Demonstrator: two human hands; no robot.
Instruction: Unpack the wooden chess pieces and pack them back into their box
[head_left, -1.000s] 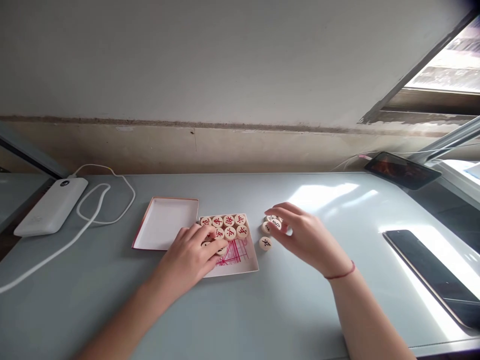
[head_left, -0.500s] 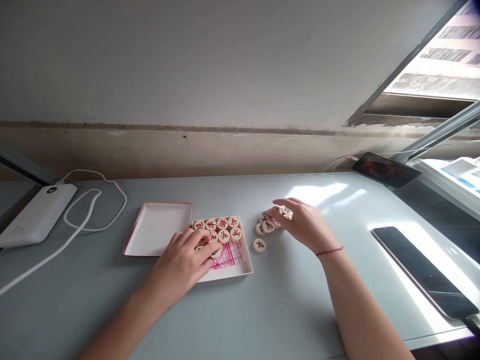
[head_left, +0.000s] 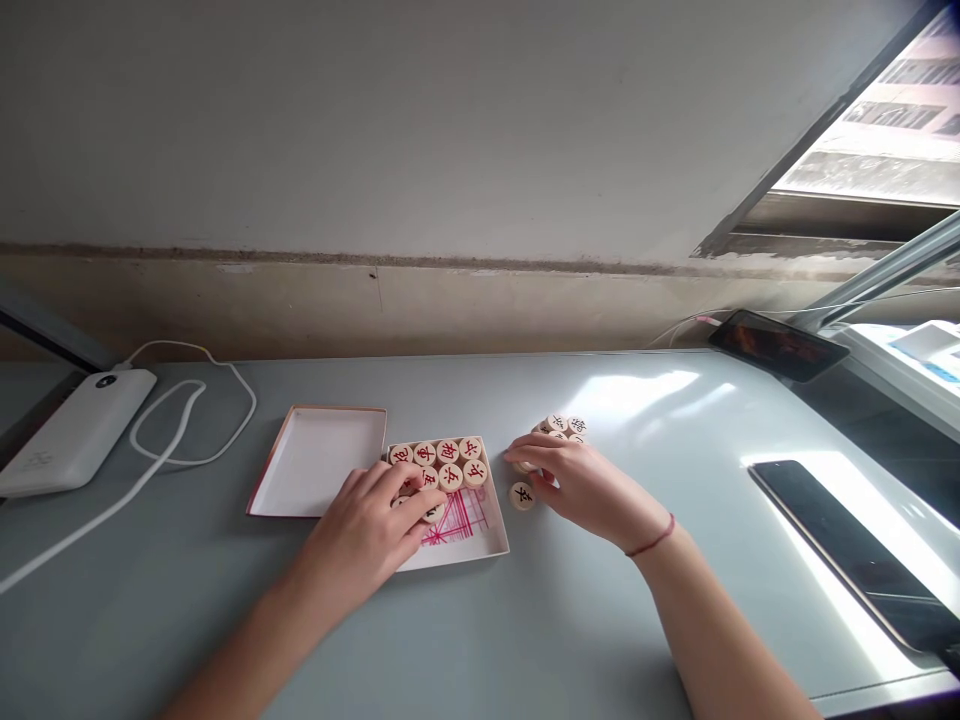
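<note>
An open white box (head_left: 491, 520) holds round wooden pieces with red characters (head_left: 450, 477) in rows at its back. My left hand (head_left: 375, 520) rests over the box's left part, fingers curled on a black-marked piece (head_left: 433, 513) and others partly hidden below. To the right of the box, my right hand (head_left: 581, 485) reaches down over a loose group of pieces (head_left: 576, 425), its thumb and fingers closed around a piece (head_left: 525, 466) that is mostly covered. One single black-marked piece (head_left: 522, 496) lies on the table just in front of those fingertips.
An upturned box lid (head_left: 322, 460) lies left of the box. Farther left are a white power bank (head_left: 79, 430) and a looped white cable (head_left: 180, 420). Phones lie at the right (head_left: 840, 550) and back right (head_left: 778, 345).
My right hand has moved left and nearer to me, from the back of the loose group to its front-left pieces. The back pieces are uncovered. My left hand has stayed nearly still.
</note>
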